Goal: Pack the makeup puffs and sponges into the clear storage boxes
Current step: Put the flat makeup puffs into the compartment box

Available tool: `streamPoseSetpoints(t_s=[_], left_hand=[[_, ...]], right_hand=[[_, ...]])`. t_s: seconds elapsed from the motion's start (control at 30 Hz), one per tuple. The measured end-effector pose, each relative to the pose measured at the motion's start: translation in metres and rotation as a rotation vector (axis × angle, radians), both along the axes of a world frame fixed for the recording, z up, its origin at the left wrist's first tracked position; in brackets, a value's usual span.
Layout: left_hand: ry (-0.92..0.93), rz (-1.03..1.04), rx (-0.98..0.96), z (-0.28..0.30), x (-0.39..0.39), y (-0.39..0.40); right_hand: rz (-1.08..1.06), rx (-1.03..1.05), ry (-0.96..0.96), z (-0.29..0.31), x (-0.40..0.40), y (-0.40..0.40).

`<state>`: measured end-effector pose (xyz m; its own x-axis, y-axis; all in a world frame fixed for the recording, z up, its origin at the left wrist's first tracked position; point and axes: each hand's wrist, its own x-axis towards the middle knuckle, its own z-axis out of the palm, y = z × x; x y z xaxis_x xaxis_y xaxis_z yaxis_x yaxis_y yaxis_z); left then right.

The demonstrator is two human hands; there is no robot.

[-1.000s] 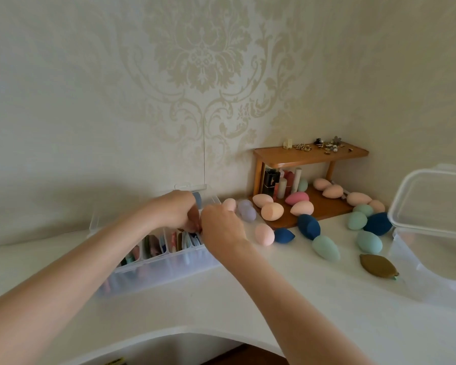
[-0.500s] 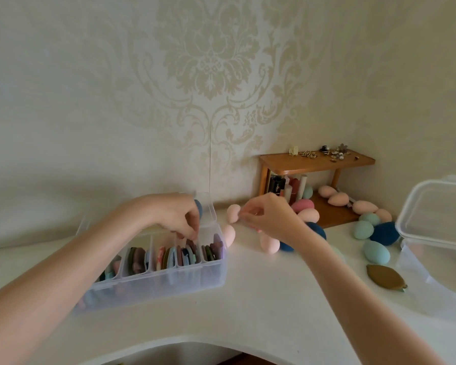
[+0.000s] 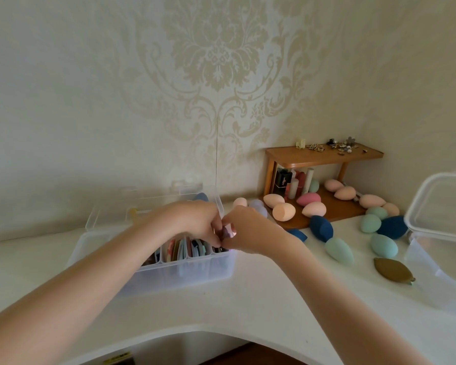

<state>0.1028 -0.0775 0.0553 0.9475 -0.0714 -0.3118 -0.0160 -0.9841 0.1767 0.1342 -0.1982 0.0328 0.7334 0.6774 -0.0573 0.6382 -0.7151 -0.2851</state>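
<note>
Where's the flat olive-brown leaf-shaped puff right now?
In the head view, the flat olive-brown leaf-shaped puff lies on the white desk at the right, just below a teal egg-shaped sponge and beside the open clear storage box.

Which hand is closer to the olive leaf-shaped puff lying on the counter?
Right. The right hand is over the divided box's right end, well left of the olive puff; the left hand is farther left still.

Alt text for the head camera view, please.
Both hands, left and right, pinch a small purple puff over the right end of a clear divided box of flat puffs. Egg-shaped sponges lie loose on the white table.
</note>
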Motion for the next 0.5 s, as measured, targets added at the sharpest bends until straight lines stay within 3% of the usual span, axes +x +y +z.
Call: streamPoseSetpoints(t_s=[0.13,0.2,0.5], left_hand=[[0.067,-0.031,0.251,0.002,0.008,-0.015],[0.053,-0.056,0.283,0.000,0.008,-0.020],[-0.226,0.165,0.024,-0.022,0.007,-0.008]], right_hand=[[0.007,-0.025,0.096,0.004,0.002,-0.001],[0.001,-0.041,0.133,0.006,0.001,-0.002],[-0.026,-0.180,-0.003,0.013,0.001,0.010]])
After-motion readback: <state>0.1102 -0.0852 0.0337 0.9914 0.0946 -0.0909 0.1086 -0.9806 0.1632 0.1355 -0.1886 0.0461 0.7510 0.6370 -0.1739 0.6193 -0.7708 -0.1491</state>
